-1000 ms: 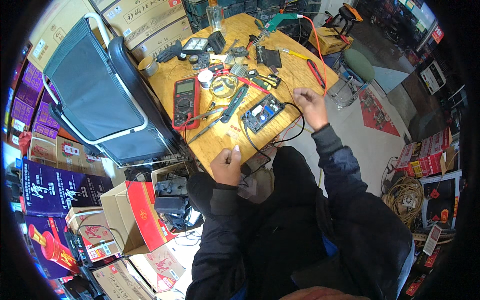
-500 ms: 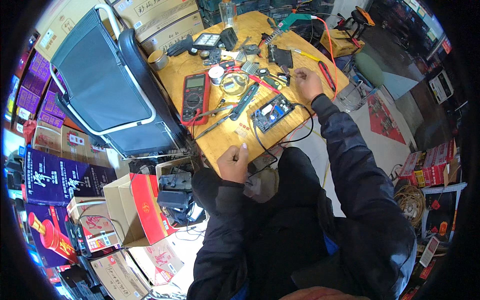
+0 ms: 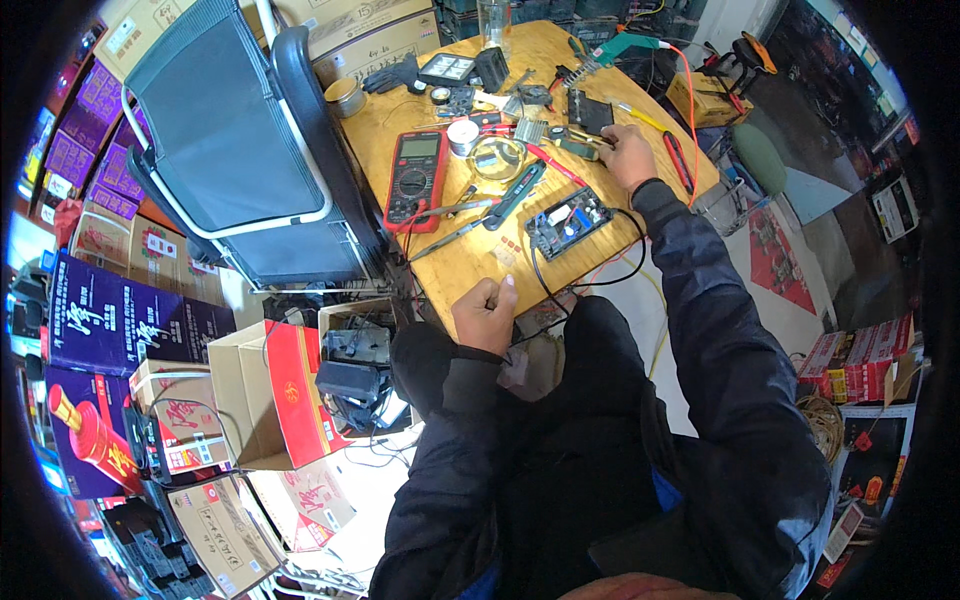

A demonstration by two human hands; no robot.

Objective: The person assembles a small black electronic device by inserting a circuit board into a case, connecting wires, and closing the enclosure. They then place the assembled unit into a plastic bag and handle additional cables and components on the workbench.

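Observation:
My left hand [image 3: 485,316] rests at the near edge of the wooden table [image 3: 440,275], its fingers curled and thumb on top; whatever it may hold is hidden. My right hand [image 3: 628,160] reaches over the table's right side. Its fingers are pinched at the end of a small dark object with a metallic strip [image 3: 580,143], too small to name. Between the hands lies an opened black case with a circuit board [image 3: 568,225], a black cable running from it. Small reddish square pieces [image 3: 510,244] lie left of that case.
Left on the table are a red multimeter [image 3: 416,180], a solder spool [image 3: 462,136], a coil of yellowish wire [image 3: 497,160] and a grey-teal pen-like tool [image 3: 520,193]. A green-handled soldering iron [image 3: 620,47] is at the back. A folding chair [image 3: 235,150] stands left, cartons [image 3: 245,400] below it.
My right hand has closed in on the small dark object and now touches it. The whole view has shifted, so the table appears further right. My left hand stays curled at the edge.

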